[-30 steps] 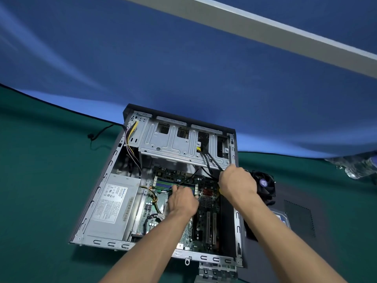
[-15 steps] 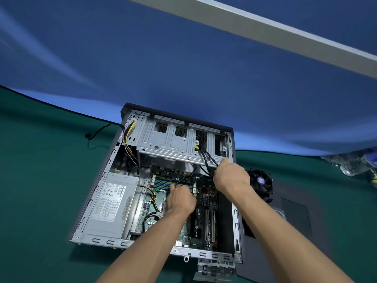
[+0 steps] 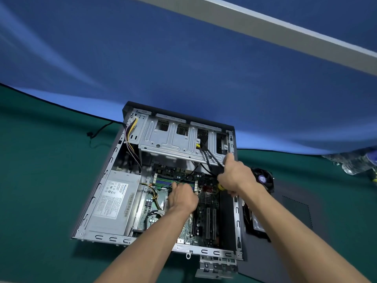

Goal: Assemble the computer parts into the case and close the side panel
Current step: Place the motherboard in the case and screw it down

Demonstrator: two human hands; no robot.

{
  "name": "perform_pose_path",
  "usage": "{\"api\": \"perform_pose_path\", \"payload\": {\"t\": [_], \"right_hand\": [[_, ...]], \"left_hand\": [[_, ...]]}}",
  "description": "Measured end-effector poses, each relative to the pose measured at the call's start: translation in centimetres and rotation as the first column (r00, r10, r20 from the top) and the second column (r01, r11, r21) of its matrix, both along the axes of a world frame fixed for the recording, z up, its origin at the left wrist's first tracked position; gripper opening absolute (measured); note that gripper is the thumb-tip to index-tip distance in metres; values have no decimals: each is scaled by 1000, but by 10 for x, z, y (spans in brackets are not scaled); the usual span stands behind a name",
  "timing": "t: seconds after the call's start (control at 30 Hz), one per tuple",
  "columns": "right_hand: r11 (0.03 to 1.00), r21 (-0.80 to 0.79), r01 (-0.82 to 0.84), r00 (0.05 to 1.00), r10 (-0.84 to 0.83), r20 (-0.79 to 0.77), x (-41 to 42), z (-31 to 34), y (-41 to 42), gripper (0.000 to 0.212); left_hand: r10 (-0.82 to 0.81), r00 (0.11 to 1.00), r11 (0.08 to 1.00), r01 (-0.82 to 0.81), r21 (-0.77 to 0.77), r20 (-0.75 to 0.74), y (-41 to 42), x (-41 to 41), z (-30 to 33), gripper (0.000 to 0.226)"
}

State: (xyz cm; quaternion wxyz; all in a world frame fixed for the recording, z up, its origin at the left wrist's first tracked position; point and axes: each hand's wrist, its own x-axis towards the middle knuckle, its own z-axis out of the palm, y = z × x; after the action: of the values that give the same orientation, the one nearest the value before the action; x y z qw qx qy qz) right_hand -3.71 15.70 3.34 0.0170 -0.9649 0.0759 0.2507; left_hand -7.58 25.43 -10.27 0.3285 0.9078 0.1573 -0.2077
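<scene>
The open computer case (image 3: pixel 102 178) lies on its side on the green table. Inside it are the motherboard (image 3: pixel 206 217), a grey power supply (image 3: pixel 114 201) and a metal drive cage (image 3: pixel 175 139). My left hand (image 3: pixel 182 198) reaches down onto the board by the memory slots, and its fingertips are hidden. My right hand (image 3: pixel 234 176) is curled round a yellow-handled tool (image 3: pixel 221 186), up against the black cables (image 3: pixel 210 158) that hang from the cage. To the right of the case, a cooler fan (image 3: pixel 263 178) and a hard drive (image 3: pixel 258 223) sit on the dark side panel (image 3: pixel 295 211).
A loose black cable (image 3: pixel 98 131) lies on the table left of the case. Clear plastic bottles (image 3: pixel 355 162) lie at the far right. A metal bracket (image 3: pixel 216 266) sticks out below the case's near edge. A blue backdrop rises behind the table.
My right hand has risen a little toward the drive cage and the black cables. My left hand has stayed by the memory slots.
</scene>
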Motion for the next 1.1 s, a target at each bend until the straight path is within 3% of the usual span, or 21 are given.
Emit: {"api": "perform_pose_path", "payload": {"t": [0.1, 0.23, 0.37, 0.5, 0.6, 0.63, 0.73, 0.87, 1.0, 1.1], "right_hand": [[981, -162, -111, 983, 132, 125, -6, -5, -4, 26], [999, -24, -34, 999, 33, -24, 0, -1, 4, 35], [993, -113, -31, 998, 37, 48, 2, -1, -1, 33], [991, 115, 74, 992, -61, -112, 4, 10, -7, 35], [987, -112, -113, 989, 122, 83, -5, 3, -3, 28], [979, -149, -140, 983, 155, 95, -6, 0, 0, 31], [991, -54, -125, 992, 124, -14, -4, -2, 12, 36], [952, -241, -187, 975, 210, 71, -7, -2, 14, 29], [982, -110, -153, 987, 147, -60, 1, 5, 6, 38], [983, -95, -156, 988, 155, -27, 2, 5, 3, 23]], "left_hand": [[-10, 1000, 1000, 10, -1, -4, 1, 0, 0, 16], [-11, 1000, 1000, 11, 24, -7, 0, 0, 0, 16], [-14, 1000, 1000, 14, 4, -17, 0, 1, -1, 19], [-22, 1000, 1000, 22, -7, -16, 2, 0, 2, 13], [-8, 1000, 1000, 8, -15, -16, 2, 0, 0, 14], [-5, 1000, 1000, 4, -15, -19, 2, 1, 1, 14], [5, 1000, 1000, -5, -7, -25, 2, 0, 3, 11], [11, 999, 1000, -11, -20, -34, 3, 0, 2, 11], [14, 999, 1000, -14, -15, -30, 3, -1, 5, 13], [15, 999, 1000, -15, -7, -30, 2, 0, 2, 11]]}}
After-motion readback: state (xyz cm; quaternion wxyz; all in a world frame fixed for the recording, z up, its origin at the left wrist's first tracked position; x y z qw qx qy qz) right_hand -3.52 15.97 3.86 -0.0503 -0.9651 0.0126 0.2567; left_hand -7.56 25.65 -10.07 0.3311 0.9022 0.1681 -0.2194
